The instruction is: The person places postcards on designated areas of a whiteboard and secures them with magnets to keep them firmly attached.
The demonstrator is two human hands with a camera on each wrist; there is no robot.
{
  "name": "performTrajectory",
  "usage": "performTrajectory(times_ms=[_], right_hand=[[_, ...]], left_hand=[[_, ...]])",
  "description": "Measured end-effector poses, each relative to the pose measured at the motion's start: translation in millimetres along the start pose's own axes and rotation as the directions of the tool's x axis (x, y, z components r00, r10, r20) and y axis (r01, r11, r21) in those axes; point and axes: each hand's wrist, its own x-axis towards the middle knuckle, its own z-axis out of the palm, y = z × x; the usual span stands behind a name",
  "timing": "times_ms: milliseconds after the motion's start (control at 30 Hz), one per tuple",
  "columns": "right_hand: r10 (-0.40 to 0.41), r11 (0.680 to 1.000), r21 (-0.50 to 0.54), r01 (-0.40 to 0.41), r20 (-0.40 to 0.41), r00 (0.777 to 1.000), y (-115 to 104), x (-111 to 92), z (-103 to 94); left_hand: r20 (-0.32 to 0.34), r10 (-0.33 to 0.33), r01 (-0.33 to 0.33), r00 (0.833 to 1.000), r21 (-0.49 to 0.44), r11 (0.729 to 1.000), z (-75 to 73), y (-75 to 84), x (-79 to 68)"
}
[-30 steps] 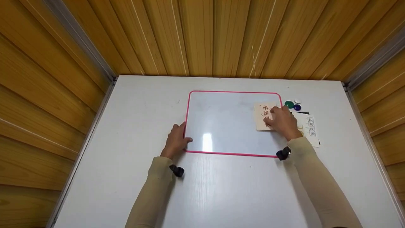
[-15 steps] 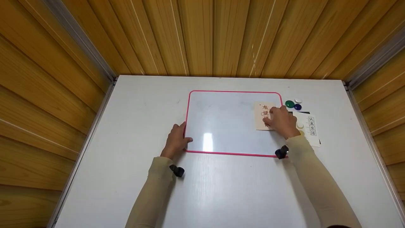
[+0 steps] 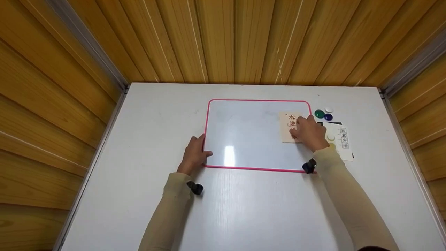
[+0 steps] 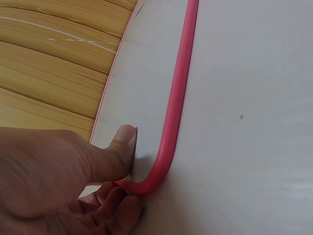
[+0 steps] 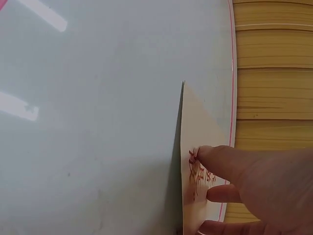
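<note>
A whiteboard (image 3: pixel 251 136) with a pink frame lies on the table. At its lower left edge my left hand (image 3: pixel 193 155) grips it; in the left wrist view the thumb (image 4: pixel 122 142) lies over the face and the fingers curl below the rim. Near the right side of the board is a cream card (image 3: pixel 285 129) with red written characters. My right hand (image 3: pixel 311 132) holds this card, thumb and fingertips visible on its face in the right wrist view; its right part is hidden by the hand. There, the card's near edge casts a shadow on the board.
Right of the board lie green (image 3: pixel 319 114), blue (image 3: pixel 328 117) and white (image 3: pixel 329 109) round magnets. A white card (image 3: pixel 345 151) with boxed characters overlaps a dark-edged piece below them. Wood-patterned walls (image 3: pixel 233 42) surround the white table (image 3: pixel 223 216).
Hardly anything differs. My right hand has shifted very slightly left and up over the cream card; the left hand stays on the board's edge.
</note>
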Motion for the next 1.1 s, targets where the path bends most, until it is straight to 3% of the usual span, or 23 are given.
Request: performTrajectory(times_ms=[833, 1100], right_hand=[[0.001, 1.000, 0.000, -0.001, -0.005, 1.000, -6.4, -4.6, -0.2], [0.017, 1.000, -0.010, -0.017, 0.013, 1.000, -7.1, -3.2, 0.0]], left_hand=[[0.006, 0.010, -0.010, 1.000, 0.012, 1.000, -2.0, -0.8, 0.1], [0.010, -0.020, 0.020, 1.000, -0.011, 1.000, -2.0, -0.2, -0.6]])
